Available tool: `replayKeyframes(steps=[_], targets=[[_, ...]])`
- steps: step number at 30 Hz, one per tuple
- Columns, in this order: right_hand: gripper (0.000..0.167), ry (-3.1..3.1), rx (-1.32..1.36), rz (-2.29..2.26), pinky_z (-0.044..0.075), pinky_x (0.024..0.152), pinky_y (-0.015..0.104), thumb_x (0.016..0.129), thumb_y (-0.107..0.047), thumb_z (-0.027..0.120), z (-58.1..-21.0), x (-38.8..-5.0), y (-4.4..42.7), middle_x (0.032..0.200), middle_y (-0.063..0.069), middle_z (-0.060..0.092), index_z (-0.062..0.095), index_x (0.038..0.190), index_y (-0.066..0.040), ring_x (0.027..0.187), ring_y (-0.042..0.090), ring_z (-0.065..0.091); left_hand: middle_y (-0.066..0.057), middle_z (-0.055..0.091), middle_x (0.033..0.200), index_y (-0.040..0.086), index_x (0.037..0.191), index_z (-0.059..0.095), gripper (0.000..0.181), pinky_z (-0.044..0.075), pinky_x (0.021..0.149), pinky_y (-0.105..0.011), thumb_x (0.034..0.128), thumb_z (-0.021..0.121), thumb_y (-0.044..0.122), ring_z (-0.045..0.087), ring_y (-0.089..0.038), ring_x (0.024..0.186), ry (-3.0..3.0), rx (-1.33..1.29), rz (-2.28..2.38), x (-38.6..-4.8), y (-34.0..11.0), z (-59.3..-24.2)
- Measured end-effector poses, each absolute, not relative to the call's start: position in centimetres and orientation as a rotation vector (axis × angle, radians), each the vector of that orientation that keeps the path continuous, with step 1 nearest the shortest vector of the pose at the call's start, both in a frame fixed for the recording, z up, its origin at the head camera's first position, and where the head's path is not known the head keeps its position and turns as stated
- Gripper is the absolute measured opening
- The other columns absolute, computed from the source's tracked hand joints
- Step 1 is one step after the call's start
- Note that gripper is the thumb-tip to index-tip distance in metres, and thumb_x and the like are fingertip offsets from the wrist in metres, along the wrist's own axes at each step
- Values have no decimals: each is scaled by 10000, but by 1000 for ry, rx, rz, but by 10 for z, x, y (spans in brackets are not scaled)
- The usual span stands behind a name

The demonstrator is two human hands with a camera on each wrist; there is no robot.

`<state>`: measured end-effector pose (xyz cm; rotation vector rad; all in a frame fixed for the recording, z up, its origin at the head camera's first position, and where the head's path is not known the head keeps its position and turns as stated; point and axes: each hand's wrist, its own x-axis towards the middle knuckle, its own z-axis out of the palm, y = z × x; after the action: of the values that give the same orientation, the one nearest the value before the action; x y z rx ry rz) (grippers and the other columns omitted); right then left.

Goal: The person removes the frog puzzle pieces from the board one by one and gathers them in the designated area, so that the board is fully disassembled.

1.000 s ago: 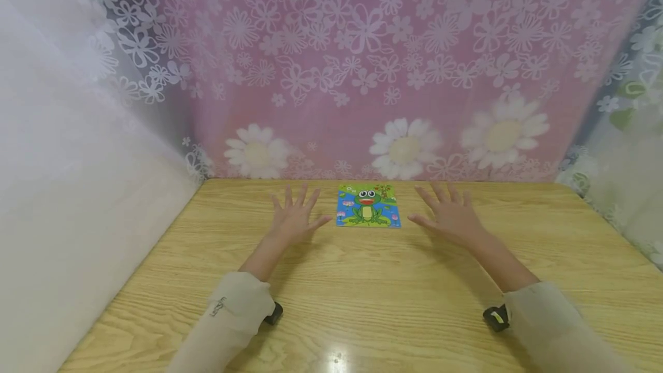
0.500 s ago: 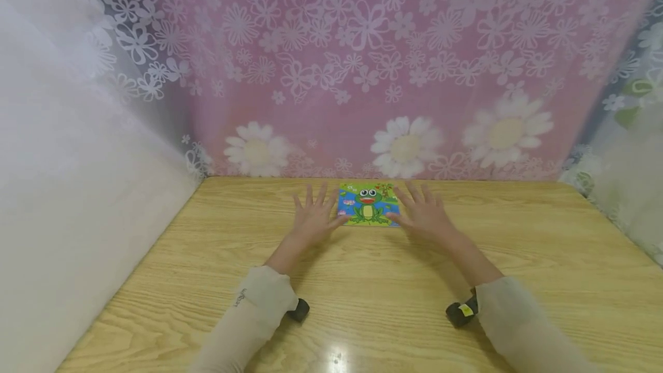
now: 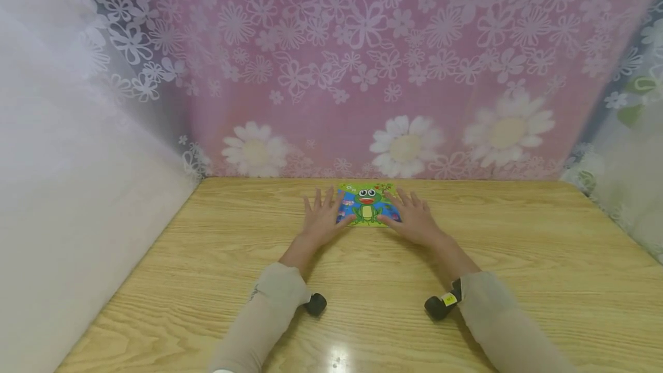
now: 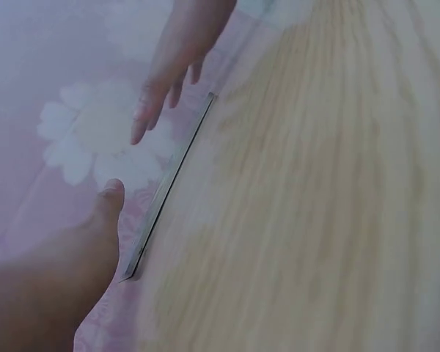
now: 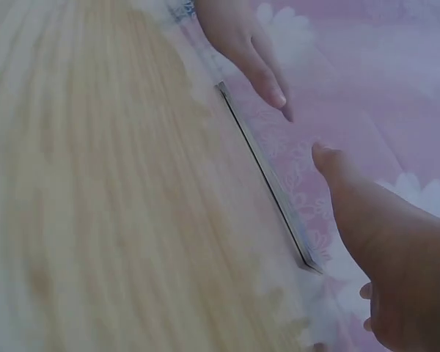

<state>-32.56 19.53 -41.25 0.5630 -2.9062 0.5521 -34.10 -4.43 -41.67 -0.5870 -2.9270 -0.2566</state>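
A thin square picture board [image 3: 367, 212] with a green frog on it lies flat near the table's back edge. My left hand [image 3: 322, 219] is over its left side, fingers spread and thumb across the lower left corner. Over the right side is my right hand [image 3: 414, 219], also with spread fingers. In the left wrist view the board's edge [image 4: 169, 187] appears thin, with both hands above it. The right wrist view shows the same edge [image 5: 270, 180] between the hands; whether any finger touches it I cannot tell.
The wood-grain table [image 3: 362, 281] ends at a pink flowered curtain [image 3: 331, 102] behind the board. A white sheet [image 3: 77, 160] hangs at the left, and a pale flowered cloth [image 3: 627, 154] at the right. A black camera sits at each wrist.
Both hands have moved inward from either side of the board, so their fingers now overlap its left and right edges in the head view. The board has stayed in place.
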Motion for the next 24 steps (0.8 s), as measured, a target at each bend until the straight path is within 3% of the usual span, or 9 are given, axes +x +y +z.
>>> replayKeyframes(steps=[5,12,24], targets=[[730,-2947,566,591,12,972,661,916,-539,437,-418,-328,195,1490,227,91,221,1473,-120,1301,515,38,-123,128,1511,176,1485,185,750,6,1004,-618,904,313,633,74,-416,1341,-2925,-583,-304,-347,-43,-427],[733,-2964,583,573,7,993,632,910,-574,408,-425,-332,196,1482,234,123,248,1467,-125,1306,504,38,-116,112,1514,197,1491,146,747,-21,1010,-603,906,324,626,45,-406,1346,-2966,-583,-358,-347,-44,-431],[681,-2945,588,535,38,1020,592,926,-524,426,-427,-331,196,1462,246,185,312,1443,-95,1306,488,105,-53,148,1513,209,1478,213,688,-13,1029,-571,923,305,605,35,-364,1358,-3011,-600,-355,-348,-44,-433]])
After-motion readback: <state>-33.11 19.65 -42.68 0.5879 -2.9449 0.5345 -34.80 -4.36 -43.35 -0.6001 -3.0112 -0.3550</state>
